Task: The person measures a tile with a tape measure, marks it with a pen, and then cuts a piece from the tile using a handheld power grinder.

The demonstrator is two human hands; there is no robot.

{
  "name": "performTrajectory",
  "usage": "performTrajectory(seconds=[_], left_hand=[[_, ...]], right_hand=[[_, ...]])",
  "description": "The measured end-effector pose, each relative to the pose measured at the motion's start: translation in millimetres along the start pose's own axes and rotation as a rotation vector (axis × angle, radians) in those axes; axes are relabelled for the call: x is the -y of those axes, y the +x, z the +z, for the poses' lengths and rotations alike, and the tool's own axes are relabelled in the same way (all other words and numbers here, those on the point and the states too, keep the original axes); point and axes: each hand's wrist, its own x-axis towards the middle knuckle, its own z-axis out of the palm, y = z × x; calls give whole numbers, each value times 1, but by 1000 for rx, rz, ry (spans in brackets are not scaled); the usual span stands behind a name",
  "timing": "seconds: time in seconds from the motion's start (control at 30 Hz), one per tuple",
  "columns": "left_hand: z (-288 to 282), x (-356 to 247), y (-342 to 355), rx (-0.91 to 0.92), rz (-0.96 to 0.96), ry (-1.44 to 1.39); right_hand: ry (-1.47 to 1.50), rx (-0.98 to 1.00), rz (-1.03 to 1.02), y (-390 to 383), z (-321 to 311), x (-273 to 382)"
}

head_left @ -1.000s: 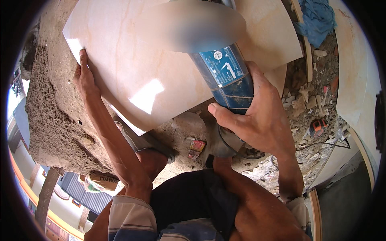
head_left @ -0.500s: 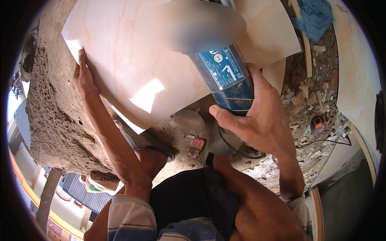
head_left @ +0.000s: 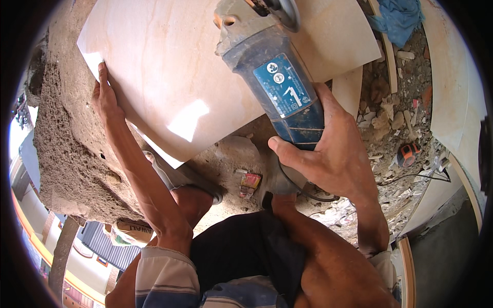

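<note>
Spreading across upper view, glossy cream slab with beige veining (head_left: 154,77) is seen ahead of both hands; its left edge is gripped by left hand (head_left: 108,102). Over slab's near right edge, dusty blue cylindrical angle grinder with metal head (head_left: 282,87) is held, rear body clamped in right hand (head_left: 334,149), left hand well apart. Grinder's long axis is directed forward and slightly left; grey round disc (head_left: 292,15) is carried at far end, contact with slab cannot be told. Orange-and-black tape measure (head_left: 407,155) is left lying rightward.

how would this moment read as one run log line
left hand: holding pale slab | right hand: gripping blue angle grinder | red packet: on ground
</note>
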Motion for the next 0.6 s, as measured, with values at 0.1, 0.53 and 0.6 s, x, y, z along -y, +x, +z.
performTrajectory(seconds=[0.1, 0.53, 0.6], left_hand=[[-1, 2, 2, 9, -5, -4], [-2, 10, 10, 13, 28, -14], [-2, 9, 10, 3, 6, 12]], right_hand=[[0, -8, -7, -3, 0, -1], [10, -23, -21, -13, 0, -13], [-27, -20, -12, -15, -1, -13]])
